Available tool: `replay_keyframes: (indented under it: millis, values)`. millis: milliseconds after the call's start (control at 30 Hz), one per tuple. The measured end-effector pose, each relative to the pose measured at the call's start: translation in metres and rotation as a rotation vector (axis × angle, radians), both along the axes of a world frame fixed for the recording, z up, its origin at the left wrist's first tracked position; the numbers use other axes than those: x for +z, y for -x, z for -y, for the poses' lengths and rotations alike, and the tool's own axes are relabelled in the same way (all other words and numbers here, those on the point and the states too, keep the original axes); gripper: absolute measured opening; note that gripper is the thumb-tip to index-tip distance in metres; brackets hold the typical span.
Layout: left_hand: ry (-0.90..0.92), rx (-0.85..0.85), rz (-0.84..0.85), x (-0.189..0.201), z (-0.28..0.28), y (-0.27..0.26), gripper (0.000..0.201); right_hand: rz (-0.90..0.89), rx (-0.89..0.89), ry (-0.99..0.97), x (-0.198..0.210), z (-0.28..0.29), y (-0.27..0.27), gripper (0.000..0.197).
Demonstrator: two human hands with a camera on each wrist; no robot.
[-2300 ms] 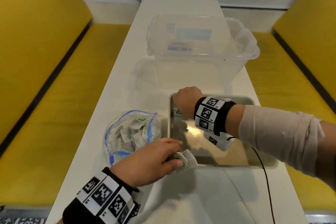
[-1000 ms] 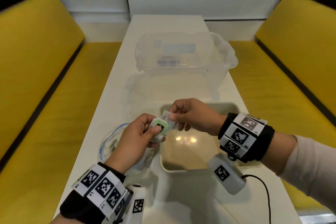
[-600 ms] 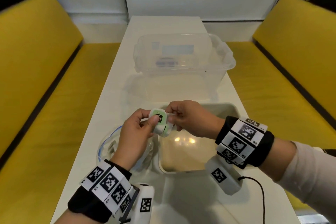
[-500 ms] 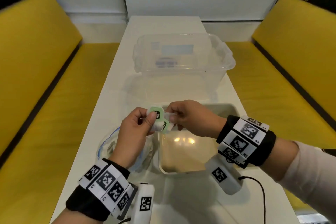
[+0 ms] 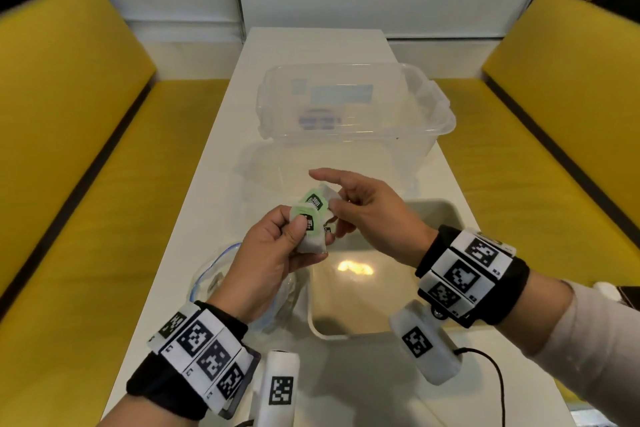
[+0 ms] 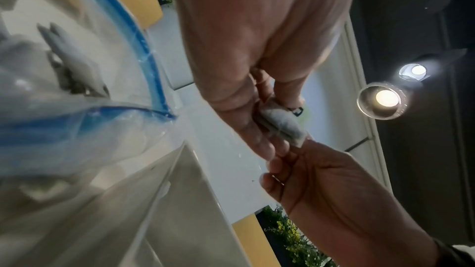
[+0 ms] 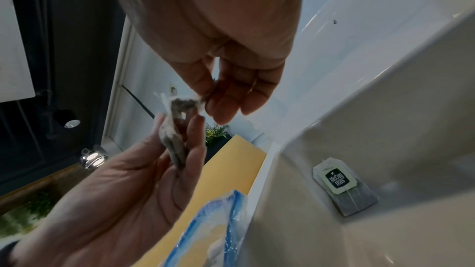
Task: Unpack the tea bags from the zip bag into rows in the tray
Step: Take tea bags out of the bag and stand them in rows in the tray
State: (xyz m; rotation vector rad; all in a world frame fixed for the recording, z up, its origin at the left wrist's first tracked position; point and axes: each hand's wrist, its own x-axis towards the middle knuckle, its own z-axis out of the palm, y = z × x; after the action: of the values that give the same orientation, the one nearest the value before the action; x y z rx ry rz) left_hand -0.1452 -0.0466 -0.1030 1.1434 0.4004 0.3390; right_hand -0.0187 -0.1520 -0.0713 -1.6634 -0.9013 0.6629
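My left hand (image 5: 304, 236) holds a small stack of tea bags (image 5: 308, 225) with green tags above the tray's left edge. In the left wrist view the stack (image 6: 280, 123) lies between its thumb and fingers. My right hand (image 5: 334, 204) pinches the top tea bag (image 5: 315, 200) of the stack, with its index finger stretched out; the right wrist view shows that pinched bag (image 7: 185, 103). One tea bag (image 7: 342, 186) lies flat in the beige tray (image 5: 446, 215) by a wall. The zip bag (image 5: 211, 284), blue-sealed and open, sits under my left wrist with more bags inside.
A big clear plastic bin (image 5: 346, 107) stands behind the tray on the narrow white table (image 5: 214, 163). Yellow benches (image 5: 86, 166) run along both sides. A black cable (image 5: 491, 367) trails from my right wrist over the table's front right.
My right hand came out of the tray and met my left hand, which rose from the tray's front corner. The top tea bag now fans away from the stack.
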Motion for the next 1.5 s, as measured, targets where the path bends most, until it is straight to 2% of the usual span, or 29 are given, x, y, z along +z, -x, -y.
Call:
replay_keyframes:
  millis: [67, 167, 267, 400, 500, 600, 667, 733, 800, 900, 1000, 1100, 1200, 1267, 1367, 1500]
  values:
    - [-0.161, 0.061, -0.039, 0.002, -0.004, -0.002, 0.013, 0.001, 0.021, 0.051, -0.003, -0.001, 0.001, 0.042]
    - [-0.380, 0.065, -0.076, 0.007, -0.011, -0.003, 0.003, -0.026, 0.046, 0.085, -0.007, -0.001, 0.003, 0.026]
    - [-0.394, -0.001, -0.072, 0.012, -0.012, 0.000, 0.003, 0.010, -0.088, 0.081, -0.013, -0.001, 0.003, 0.004]
    - [-0.356, -0.014, -0.082, 0.011, -0.009, 0.004, 0.022, -0.077, -0.254, -0.009, -0.014, -0.001, 0.000, 0.017]
    - [-0.393, 0.022, -0.100, 0.009, -0.004, 0.002, 0.013, -0.099, -0.182, -0.022, -0.011, -0.001, 0.006, 0.021]
    - [-0.514, 0.156, -0.102, 0.007, -0.004, -0.003, 0.002, -0.083, -0.108, -0.008, -0.011, 0.000, 0.012, 0.023]
    - [-0.608, 0.202, -0.110, 0.008, -0.008, -0.004, 0.002, -0.065, -0.073, 0.021, -0.009, 0.003, 0.012, 0.025]
    - [-0.744, 0.164, -0.129, 0.008, -0.014, -0.003, 0.003, -0.099, -0.044, 0.038, -0.006, 0.006, 0.008, 0.028]
    - [-0.914, 0.069, -0.140, 0.008, -0.018, 0.001, 0.005, -0.122, -0.004, 0.049, -0.002, 0.008, 0.004, 0.023]
    - [-1.066, -0.044, -0.154, 0.009, -0.018, 0.002, 0.008, 0.043, 0.079, 0.126, 0.002, 0.007, 0.001, 0.003]
    - [-1.002, -0.116, -0.127, 0.007, -0.017, 0.003, 0.008, 0.257, 0.019, 0.161, 0.000, 0.003, -0.003, 0.017]
    - [-0.903, -0.154, -0.117, 0.003, -0.012, 0.004, 0.011, 0.263, -0.001, 0.149, -0.001, -0.001, -0.006, 0.023]
    - [-0.886, -0.056, -0.162, 0.001, -0.008, 0.001, 0.012, 0.328, 0.040, 0.191, 0.000, -0.003, -0.004, 0.022]
    - [-0.859, -0.053, -0.182, 0.000, -0.009, 0.001, 0.011, 0.386, 0.070, 0.225, 0.002, -0.005, -0.006, 0.019]
    - [-0.876, -0.070, -0.190, -0.004, -0.011, 0.009, 0.007, 0.463, 0.101, 0.357, -0.004, -0.011, -0.020, 0.015]
    - [-0.831, -0.047, -0.214, -0.010, -0.007, 0.024, 0.006, 0.701, 0.225, 0.616, -0.022, -0.025, -0.037, 0.014]
